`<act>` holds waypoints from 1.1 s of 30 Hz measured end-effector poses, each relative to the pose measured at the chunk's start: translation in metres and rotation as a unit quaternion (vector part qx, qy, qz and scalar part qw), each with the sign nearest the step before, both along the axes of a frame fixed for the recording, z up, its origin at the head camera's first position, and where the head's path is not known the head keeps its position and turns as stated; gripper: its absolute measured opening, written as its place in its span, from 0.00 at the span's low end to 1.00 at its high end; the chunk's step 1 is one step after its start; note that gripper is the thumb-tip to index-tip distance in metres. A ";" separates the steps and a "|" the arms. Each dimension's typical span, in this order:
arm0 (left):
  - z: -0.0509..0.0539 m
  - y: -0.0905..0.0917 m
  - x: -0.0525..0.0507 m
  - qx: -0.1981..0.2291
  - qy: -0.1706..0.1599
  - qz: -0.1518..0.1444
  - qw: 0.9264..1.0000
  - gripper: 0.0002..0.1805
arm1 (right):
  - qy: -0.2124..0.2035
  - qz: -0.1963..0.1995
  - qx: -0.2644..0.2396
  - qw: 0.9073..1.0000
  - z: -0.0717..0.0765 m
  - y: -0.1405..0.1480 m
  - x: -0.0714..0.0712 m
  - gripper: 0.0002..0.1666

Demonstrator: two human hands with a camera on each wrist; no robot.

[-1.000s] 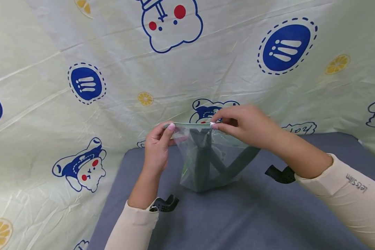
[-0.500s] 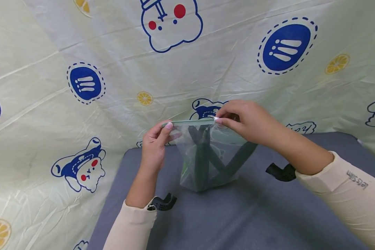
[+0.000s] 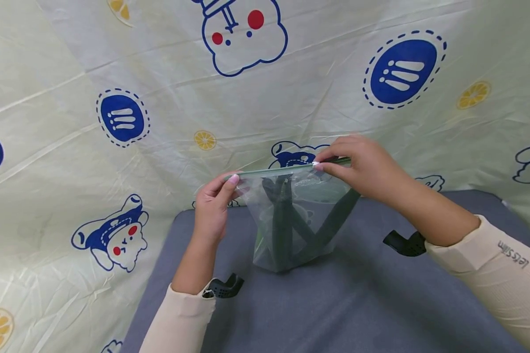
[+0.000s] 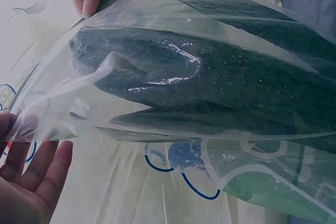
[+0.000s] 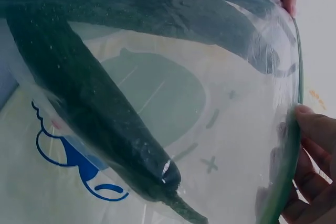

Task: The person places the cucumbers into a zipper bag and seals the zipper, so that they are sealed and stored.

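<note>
A clear zip bag [image 3: 309,206] with a green zip edge [image 3: 274,171] stands on the table, its top stretched between both hands. Several long dark green cucumbers [image 4: 210,66] lie crossed inside; one [image 5: 105,103] has a thin stem end showing in the right wrist view. My left hand [image 3: 212,208] pinches the left end of the zip edge between thumb and fingers. At the zip, right of the middle, my right hand [image 3: 362,166] pinches a small white slider [image 3: 315,164]. A stretch of the zip edge shows beyond the right fingers, partly hidden by them.
The bag rests on a grey cloth-covered table [image 3: 327,304]. Behind and to the left hangs a pale printed sheet [image 3: 168,98] with cartoon figures and orange slices. Black curved pieces [image 3: 405,243] sit at both wrists.
My right hand has moved to the right and slightly up along the zip edge with the slider. My left hand has shifted a little left, and the bag's top is stretched wider.
</note>
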State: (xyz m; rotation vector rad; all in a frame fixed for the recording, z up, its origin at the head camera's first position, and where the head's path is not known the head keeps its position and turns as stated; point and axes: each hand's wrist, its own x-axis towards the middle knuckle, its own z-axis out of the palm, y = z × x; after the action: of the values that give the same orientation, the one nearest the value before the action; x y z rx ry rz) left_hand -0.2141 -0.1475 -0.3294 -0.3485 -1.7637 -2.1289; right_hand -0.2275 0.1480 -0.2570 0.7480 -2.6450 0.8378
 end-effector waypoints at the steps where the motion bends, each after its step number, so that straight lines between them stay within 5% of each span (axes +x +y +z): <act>1: 0.000 0.000 0.000 0.000 -0.001 0.000 1.000 0.16 | -0.002 -0.002 -0.004 1.000 0.000 0.000 0.000 0.12; 13: 0.002 -0.005 0.001 0.009 -0.013 0.028 0.999 0.14 | 0.038 -0.009 -0.021 0.999 -0.008 0.007 0.003 0.11; 33: 0.002 -0.011 0.001 -0.005 -0.022 0.029 0.999 0.09 | 0.048 -0.026 -0.024 0.998 -0.008 0.024 0.001 0.12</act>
State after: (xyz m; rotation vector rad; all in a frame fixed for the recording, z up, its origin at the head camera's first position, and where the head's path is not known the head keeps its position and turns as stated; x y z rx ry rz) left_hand -0.2131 -0.1590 -0.3276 -0.2511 -1.7873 -2.1029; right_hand -0.2261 0.1722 -0.2654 0.6873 -2.5394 0.8275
